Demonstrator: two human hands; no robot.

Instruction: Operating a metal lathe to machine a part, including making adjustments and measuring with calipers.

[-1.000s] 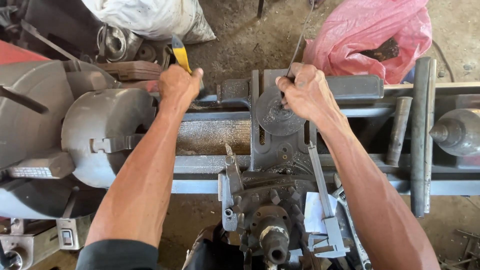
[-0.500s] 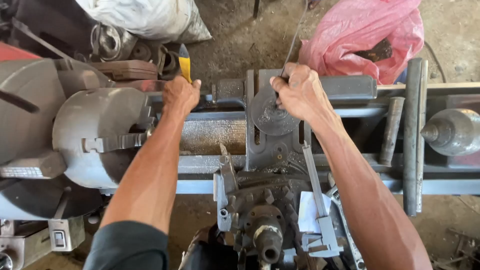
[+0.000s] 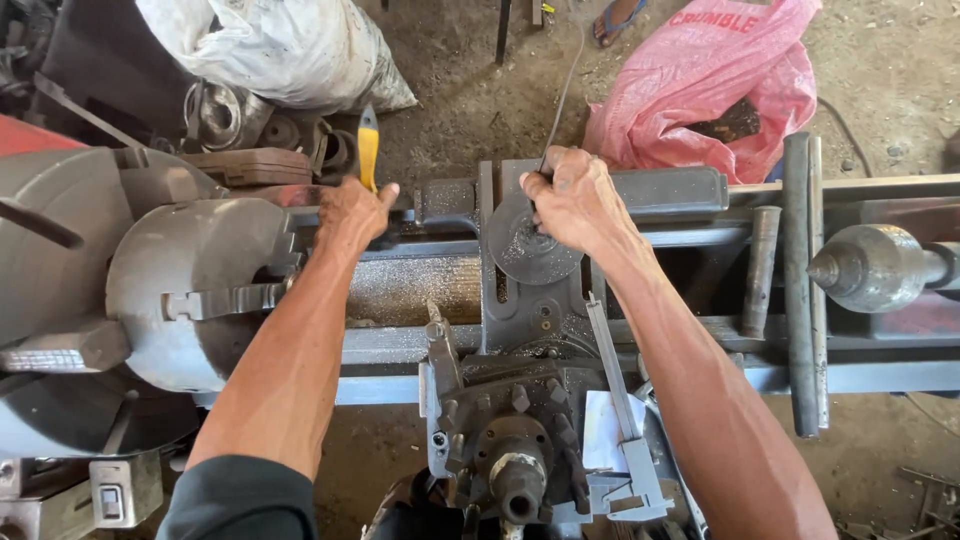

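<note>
A metal lathe [image 3: 420, 345] fills the view from above, its bed running left to right across a dirt floor. At the left end sits the large grey jaw chuck [image 3: 190, 295], jaws facing right; at the far right end the pointed tailstock centre [image 3: 870, 268] aims back toward it along the same axis. A pink plastic sack [image 3: 715, 85] lies on the ground beyond the bed's far edge on the right, and a white sack [image 3: 265, 50] lies beyond the far left. At the middle of the bed stands the carriage with its tool post [image 3: 505, 445] near the bottom edge, a steel vernier caliper [image 3: 620, 410] resting along its right side. Two bare forearms reach away from the viewer across the bed. The right hand [image 3: 575, 200] is clenched over the top rim of a dark, flat round metal disc [image 3: 530, 245] that stands against the far side of the carriage; a thin metal rod [image 3: 562, 95] rises from the fist toward the far ground. The disc lies directly below the right fingers, touching them, its flat face turned up toward the camera, and the right hand is plainly the nearer one. The left hand [image 3: 352, 212] is well apart to the disc's left, fingers curled on the far edge of the bed beside the chuck, just below a yellow-handled tool [image 3: 368, 150]; whether it grips that handle cannot be told.
</note>
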